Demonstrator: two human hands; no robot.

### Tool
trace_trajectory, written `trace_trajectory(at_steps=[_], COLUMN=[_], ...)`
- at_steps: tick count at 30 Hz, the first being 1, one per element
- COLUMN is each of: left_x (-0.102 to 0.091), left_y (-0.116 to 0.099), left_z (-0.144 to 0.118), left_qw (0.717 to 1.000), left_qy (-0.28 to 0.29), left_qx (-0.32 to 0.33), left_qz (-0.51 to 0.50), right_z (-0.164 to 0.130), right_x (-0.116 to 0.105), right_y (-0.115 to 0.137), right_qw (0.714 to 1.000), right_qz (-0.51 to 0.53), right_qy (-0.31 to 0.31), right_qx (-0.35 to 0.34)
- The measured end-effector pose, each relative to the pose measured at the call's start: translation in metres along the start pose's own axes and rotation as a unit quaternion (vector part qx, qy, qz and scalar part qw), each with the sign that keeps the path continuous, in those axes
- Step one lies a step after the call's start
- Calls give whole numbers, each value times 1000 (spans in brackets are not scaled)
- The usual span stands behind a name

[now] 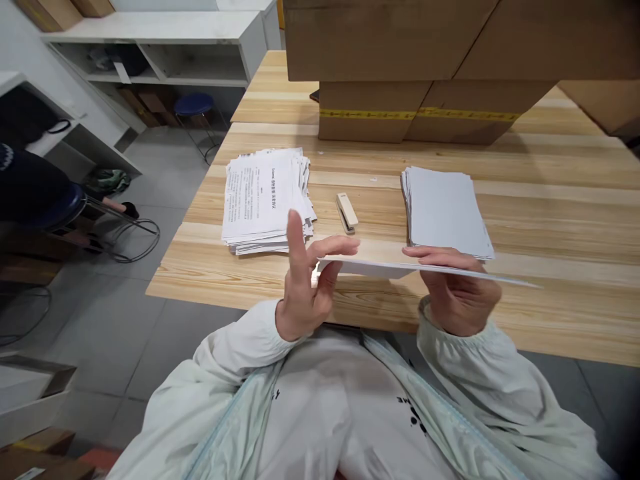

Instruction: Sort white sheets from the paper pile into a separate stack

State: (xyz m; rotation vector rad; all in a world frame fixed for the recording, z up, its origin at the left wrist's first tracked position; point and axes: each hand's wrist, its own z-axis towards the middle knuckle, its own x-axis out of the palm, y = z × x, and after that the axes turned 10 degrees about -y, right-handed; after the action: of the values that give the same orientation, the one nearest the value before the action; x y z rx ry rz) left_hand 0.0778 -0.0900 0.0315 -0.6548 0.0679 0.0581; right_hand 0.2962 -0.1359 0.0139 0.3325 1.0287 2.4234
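Held up on edge above the front of the table is a thin set of paper sheets (383, 268), seen almost edge-on. My left hand (307, 287) pinches its left end between thumb and fingers, with the index finger pointing up. At the right part of the sheets my right hand (457, 290) is closed, thumb and fingers on both sides. Beyond my hands lies a beige stapler (347, 213). To its left sits an untidy stack of printed pages (265, 197), and to its right a stack of sheets (445, 207) with a blank top.
Large cardboard boxes (370, 110) with yellow tape stand at the back of the wooden table (200, 267). Off to the left are white shelves (165, 27), a blue stool (194, 103) and a seated person, partly visible (30, 180).
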Motion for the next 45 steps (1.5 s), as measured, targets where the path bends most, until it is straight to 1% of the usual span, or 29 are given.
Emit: trace_trajectory(at_steps=[2,5,7,10,15,20,22,24,26,28,29,30,31,33,35,36,37,38,40,41,43,45], left_x=[2,1,0,0,4,11,14,18,21,21,19,17,14,6,-2,-4,-6,-7,-6,-4,0,5], left_y=[9,17,17,12,8,9,10,12,13,9,6,2,-2,-7,-8,-6,-3,0,7,10,12,10], left_z=[-6,-15,-18,-17,-15,-14,-16,-18,-18,-12,-7,0,7,21,27,26,22,16,0,-8,-21,-28], left_qw=[999,998,996,993,981,980,975,966,959,956,956,955,953,945,923,903,877,845,778,751,717,698], left_qy=[8,17,12,4,3,-6,-12,-24,-44,-66,-72,-76,-73,-56,-35,-27,-25,-29,-50,-64,-85,-90], left_qx=[-40,-67,-83,-113,-191,-197,-219,-254,-277,-282,-282,-283,-287,-306,-349,-383,-422,-465,-540,-564,-586,-597], left_qz=[0,4,2,-10,-27,-41,-37,-33,-36,-43,-48,-55,-66,-104,-160,-193,-227,-262,-319,-339,-368,-385], right_z=[-5,-13,-16,-15,-14,-17,-19,-22,-24,-23,-20,-17,-12,0,10,13,15,14,9,5,-6,-18], right_x=[7,11,11,11,13,17,18,16,13,10,9,8,8,10,15,18,22,26,33,37,43,49], right_y=[-8,-19,-21,-16,-9,-14,-20,-26,-30,-29,-26,-21,-16,-5,1,1,-1,-5,-14,-19,-25,-26], right_qw=[999,997,995,991,989,982,979,978,977,975,975,977,979,976,964,960,958,957,954,951,945,939], right_qz=[6,22,28,5,-35,-86,-95,-91,-87,-91,-96,-104,-114,-142,-153,-142,-122,-95,-42,-23,3,16], right_qy=[0,9,0,-20,-26,-93,-103,-90,-47,5,16,10,-18,-109,-190,-215,-230,-239,-254,-261,-277,-282], right_qx=[33,73,97,134,144,140,149,163,187,201,199,186,166,123,105,110,121,134,156,163,175,198])
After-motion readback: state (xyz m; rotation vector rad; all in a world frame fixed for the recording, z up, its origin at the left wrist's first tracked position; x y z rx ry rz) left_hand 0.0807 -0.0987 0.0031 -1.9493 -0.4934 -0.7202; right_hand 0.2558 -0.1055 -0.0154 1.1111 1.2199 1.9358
